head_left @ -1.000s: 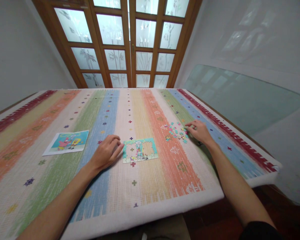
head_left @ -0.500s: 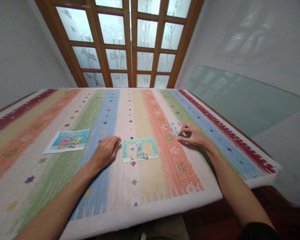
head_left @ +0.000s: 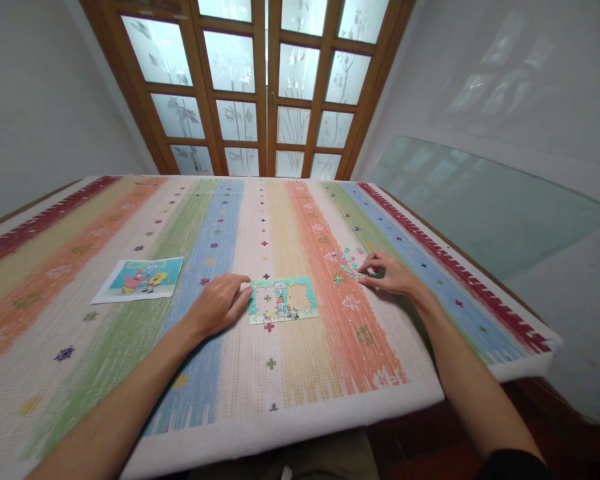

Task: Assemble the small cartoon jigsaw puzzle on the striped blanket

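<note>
A partly assembled jigsaw puzzle (head_left: 283, 319) lies flat on the table, its border joined, with a figure standing in the middle and a gap on either side that shows the cloth. At its left edge rests my left hand (head_left: 221, 303), thumb and forefinger a little apart and nothing held. My right hand (head_left: 387, 273) is closed in a pinch at the near right side of a small heap of loose puzzle pieces (head_left: 349, 261). A small piece seems to be between the fingertips, mostly hidden by them.
A printed reference picture (head_left: 145, 279) of cartoon characters lies on the left. A striped cloth (head_left: 300, 373) covers the table. Beyond its far edge stand wooden doors with frosted panes (head_left: 237, 120); a glass panel (head_left: 480, 200) leans by the right wall.
My left hand has moved right to the puzzle's edge, and its thumb and forefinger have parted. My right hand stays pinched by the loose pieces. The whole view has shifted slightly.
</note>
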Demonstrator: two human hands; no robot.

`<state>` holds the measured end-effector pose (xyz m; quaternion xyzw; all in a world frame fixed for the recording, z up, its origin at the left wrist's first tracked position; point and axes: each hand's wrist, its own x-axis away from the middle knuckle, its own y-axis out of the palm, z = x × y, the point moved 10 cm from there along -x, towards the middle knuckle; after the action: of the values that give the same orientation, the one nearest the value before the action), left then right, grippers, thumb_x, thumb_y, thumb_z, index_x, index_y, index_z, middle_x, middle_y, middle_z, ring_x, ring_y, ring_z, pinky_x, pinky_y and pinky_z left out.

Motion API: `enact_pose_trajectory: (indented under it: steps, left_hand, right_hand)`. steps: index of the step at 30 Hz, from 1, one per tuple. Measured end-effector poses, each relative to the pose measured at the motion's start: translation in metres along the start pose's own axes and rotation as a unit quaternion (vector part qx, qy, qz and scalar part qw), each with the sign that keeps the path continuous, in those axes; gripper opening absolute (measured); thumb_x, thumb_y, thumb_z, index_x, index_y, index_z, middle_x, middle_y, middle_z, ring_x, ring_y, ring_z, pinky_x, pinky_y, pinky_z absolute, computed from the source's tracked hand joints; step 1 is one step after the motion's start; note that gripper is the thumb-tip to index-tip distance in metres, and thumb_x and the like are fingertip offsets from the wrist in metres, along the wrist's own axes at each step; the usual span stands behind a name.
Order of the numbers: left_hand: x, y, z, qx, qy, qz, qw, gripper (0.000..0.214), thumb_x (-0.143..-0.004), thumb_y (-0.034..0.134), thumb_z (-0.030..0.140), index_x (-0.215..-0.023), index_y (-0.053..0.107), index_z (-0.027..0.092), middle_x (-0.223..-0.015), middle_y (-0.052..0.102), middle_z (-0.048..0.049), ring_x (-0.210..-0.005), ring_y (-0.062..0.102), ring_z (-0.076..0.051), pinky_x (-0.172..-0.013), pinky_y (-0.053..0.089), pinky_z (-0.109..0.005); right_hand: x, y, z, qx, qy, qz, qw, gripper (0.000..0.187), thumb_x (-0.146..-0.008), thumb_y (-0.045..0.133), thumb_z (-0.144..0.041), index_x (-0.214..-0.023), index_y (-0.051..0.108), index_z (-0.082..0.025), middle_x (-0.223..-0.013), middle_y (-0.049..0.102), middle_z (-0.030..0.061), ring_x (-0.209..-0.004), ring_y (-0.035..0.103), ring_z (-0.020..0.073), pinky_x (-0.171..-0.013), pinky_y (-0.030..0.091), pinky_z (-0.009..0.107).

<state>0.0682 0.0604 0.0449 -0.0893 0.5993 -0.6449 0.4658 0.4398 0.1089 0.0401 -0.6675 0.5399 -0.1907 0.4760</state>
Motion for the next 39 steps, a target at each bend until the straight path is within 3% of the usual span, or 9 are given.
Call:
enact_pose_trajectory:
  steps: [7,12,18,25,29,33,39]
  left_hand:
    - [0.001,0.005,0.003,0.001,0.017,-0.01,1.0,0.032,-0.106,0.039,0.038,-0.113,0.062,0.017,-0.086,0.069,-0.0081,-0.08,0.064,-0.024,-0.079,0.052,-0.04]
    - [0.001,0.005,0.005,-0.005,0.023,-0.008,1.0,0.033,-0.107,0.037,0.038,-0.112,0.062,0.016,-0.09,0.071,-0.0096,-0.081,0.065,-0.024,-0.08,0.051,-0.04]
    - [0.002,0.007,0.003,0.005,0.016,-0.017,1.0,0.032,-0.106,0.039,0.037,-0.114,0.063,0.017,-0.094,0.072,-0.0103,-0.086,0.066,-0.025,-0.083,0.052,-0.042]
    - [0.002,0.008,0.005,0.006,0.025,-0.02,0.999,0.033,-0.106,0.039,0.037,-0.115,0.063,0.017,-0.1,0.073,-0.0118,-0.087,0.067,-0.025,-0.084,0.053,-0.043]
    - [0.001,0.008,0.008,0.0,0.033,-0.02,0.999,0.034,-0.107,0.037,0.037,-0.115,0.063,0.017,-0.099,0.073,-0.0117,-0.087,0.067,-0.025,-0.083,0.053,-0.042]
    - [0.002,0.008,0.009,-0.004,0.039,-0.018,0.999,0.034,-0.107,0.037,0.037,-0.115,0.063,0.016,-0.096,0.073,-0.0109,-0.086,0.068,-0.024,-0.083,0.053,-0.041]
    - [0.003,0.009,0.01,-0.01,0.043,-0.022,0.999,0.035,-0.108,0.037,0.037,-0.116,0.063,0.016,-0.1,0.073,-0.012,-0.089,0.067,-0.025,-0.082,0.053,-0.041]
  right_hand:
    - [-0.005,0.003,0.0,-0.019,0.007,-0.031,0.999,0.029,-0.076,0.075,-0.053,-0.078,0.076,-0.024,-0.09,0.066,0.0075,-0.082,0.061,0.0236,-0.076,0.052,0.04]
    - [-0.005,0.0,0.001,0.004,0.0,-0.013,1.0,0.026,-0.073,0.078,-0.048,-0.085,0.078,-0.025,-0.094,0.066,0.0082,-0.088,0.061,0.0259,-0.081,0.052,0.043]
    - [-0.004,0.003,0.002,0.007,-0.002,-0.027,1.0,0.023,-0.075,0.077,-0.048,-0.08,0.078,-0.025,-0.091,0.067,0.0075,-0.08,0.061,0.0241,-0.081,0.052,0.044]
    - [-0.006,0.002,-0.005,-0.021,0.002,-0.025,0.999,0.024,-0.076,0.077,-0.05,-0.076,0.074,-0.025,-0.089,0.068,0.0075,-0.087,0.063,0.0263,-0.08,0.052,0.042]
    - [-0.014,0.002,-0.038,-0.056,-0.044,-0.011,0.997,0.023,-0.081,0.077,-0.048,-0.079,0.073,-0.026,-0.092,0.068,0.0068,-0.091,0.064,0.0256,-0.085,0.05,0.043]
    - [-0.025,0.017,-0.093,-0.09,-0.117,-0.025,0.989,0.02,-0.083,0.078,-0.043,-0.083,0.072,-0.025,-0.095,0.067,0.0057,-0.095,0.063,0.0245,-0.088,0.049,0.043]
    - [-0.034,0.074,-0.152,-0.113,-0.151,-0.094,0.978,0.016,-0.082,0.082,-0.034,-0.087,0.071,-0.024,-0.101,0.064,0.006,-0.096,0.059,0.0236,-0.089,0.049,0.041]
